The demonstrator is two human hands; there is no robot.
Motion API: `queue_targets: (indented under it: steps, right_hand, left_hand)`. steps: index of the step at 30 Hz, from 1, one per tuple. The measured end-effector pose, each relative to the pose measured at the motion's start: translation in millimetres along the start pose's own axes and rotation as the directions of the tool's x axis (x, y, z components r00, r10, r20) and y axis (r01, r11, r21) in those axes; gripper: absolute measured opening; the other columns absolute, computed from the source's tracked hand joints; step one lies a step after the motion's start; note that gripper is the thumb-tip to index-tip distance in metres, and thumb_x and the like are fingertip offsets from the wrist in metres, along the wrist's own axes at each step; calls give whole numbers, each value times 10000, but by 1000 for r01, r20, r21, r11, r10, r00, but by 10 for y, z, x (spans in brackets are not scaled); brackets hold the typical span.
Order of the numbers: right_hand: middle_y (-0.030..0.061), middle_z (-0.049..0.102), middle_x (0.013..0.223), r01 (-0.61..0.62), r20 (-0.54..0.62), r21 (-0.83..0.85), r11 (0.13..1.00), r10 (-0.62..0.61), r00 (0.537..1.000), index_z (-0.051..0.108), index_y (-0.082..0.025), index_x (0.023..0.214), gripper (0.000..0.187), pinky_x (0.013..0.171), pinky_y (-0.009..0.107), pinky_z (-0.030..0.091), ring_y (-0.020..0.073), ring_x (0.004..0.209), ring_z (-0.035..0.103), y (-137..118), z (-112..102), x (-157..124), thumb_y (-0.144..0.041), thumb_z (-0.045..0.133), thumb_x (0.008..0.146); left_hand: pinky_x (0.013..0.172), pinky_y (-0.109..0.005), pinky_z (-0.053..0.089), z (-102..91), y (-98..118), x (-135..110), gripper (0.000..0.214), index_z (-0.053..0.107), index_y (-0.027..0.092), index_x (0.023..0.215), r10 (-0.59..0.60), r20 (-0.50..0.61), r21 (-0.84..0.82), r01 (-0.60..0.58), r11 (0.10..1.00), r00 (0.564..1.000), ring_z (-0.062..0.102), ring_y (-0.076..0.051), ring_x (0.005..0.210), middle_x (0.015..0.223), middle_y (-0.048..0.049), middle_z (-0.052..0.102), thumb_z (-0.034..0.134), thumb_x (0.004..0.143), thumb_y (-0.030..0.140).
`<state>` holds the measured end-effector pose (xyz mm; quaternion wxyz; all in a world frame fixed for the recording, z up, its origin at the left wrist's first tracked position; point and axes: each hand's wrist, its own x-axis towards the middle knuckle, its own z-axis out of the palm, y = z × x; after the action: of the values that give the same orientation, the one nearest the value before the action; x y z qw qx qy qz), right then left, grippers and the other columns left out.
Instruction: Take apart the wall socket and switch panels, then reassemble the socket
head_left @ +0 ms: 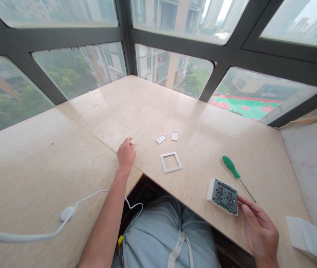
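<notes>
My right hand (pixel 260 227) grips the right edge of a wall socket (pixel 224 196), a white box with a dark grey inner face turned up toward me. Its fingers go partly out of sight behind the box. Over the table's left part, my left hand (pixel 126 153) is closed in a pinch on a small thin screw-like piece (pixel 135 144), too small to name surely. A white square frame (pixel 163 163) lies flat between the hands. Beyond it are two small white socket covers, one tilted (pixel 161 139) and one upright (pixel 174 136).
A green-handled screwdriver (pixel 231 166) lies beyond the socket. A white cable (pixel 77 204) with a round white piece (pixel 67 213) crosses the left side. At right sits a white box-like object (pixel 311 238). Dark-framed windows (pixel 127 33) border the beige tabletop (pixel 114 111).
</notes>
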<state>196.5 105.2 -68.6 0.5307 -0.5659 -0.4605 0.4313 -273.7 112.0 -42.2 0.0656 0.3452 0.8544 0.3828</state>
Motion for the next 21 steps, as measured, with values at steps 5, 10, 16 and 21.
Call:
queue_targets:
  steps: [5,10,16,21]
  right_hand:
    - [117,703,1171,17,0,-9,1000,-17,1000,731,-174,1040,364,1016,456,509,281,1074,668,-8,7,3,-400,773,759]
    - [109,700,1181,-22,-8,8,1000,22,1000,731,-185,1046,365,1013,420,508,252,1061,671,9,-7,6,-411,775,763]
    - [129,702,1163,26,8,-1,1000,-26,1000,726,-177,1056,349,948,460,543,272,1018,685,47,-13,13,-410,747,797]
    - [116,695,1183,42,36,-7,999,-42,998,718,-192,1088,321,970,471,528,271,1035,680,91,-32,16,-394,714,838]
  left_hand:
    - [831,-309,527,29,110,-212,274,601,147,1133,23,32,-312,-12,950,999,679,-177,863,910,-56,675,562,862,135]
    - [695,-269,528,78,388,-460,371,616,111,1075,-47,124,-763,126,634,991,681,-158,764,890,-66,680,732,761,273]
    - [714,-249,517,197,732,-720,531,612,110,1079,-22,390,-837,364,409,921,676,-135,772,879,-54,686,851,642,296]
    - [824,-268,538,365,976,-921,476,640,127,1044,35,374,-863,333,381,927,665,-135,876,920,-52,682,859,639,249]
